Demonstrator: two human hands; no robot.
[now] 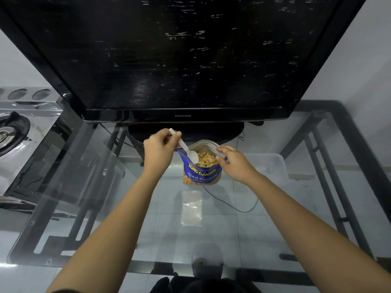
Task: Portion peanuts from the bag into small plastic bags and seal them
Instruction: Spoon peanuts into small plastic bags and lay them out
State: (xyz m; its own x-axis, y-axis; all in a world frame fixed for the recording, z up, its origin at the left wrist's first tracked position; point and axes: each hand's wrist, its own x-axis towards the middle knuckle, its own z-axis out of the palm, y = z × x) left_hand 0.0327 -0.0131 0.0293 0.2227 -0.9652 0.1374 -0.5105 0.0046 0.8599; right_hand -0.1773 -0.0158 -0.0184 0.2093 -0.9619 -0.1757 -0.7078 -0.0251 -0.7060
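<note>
A blue peanut bag (201, 173) stands open on the glass table (88, 187), with peanuts (206, 160) showing at its mouth. My left hand (158, 148) grips the handle of a white plastic spoon (186, 149); the spoon's bowl sits just inside the bag's mouth, at its left side. My right hand (231, 162) pinches the right rim of the bag. A small clear plastic bag (191, 208) lies flat on the glass, just in front of the peanut bag.
A large black television (179, 60) stands at the back of the table, its base right behind the peanut bag. A steel gas stove (19, 132) sits to the left. A translucent box (268, 163) and a black cable (243, 208) show through the glass.
</note>
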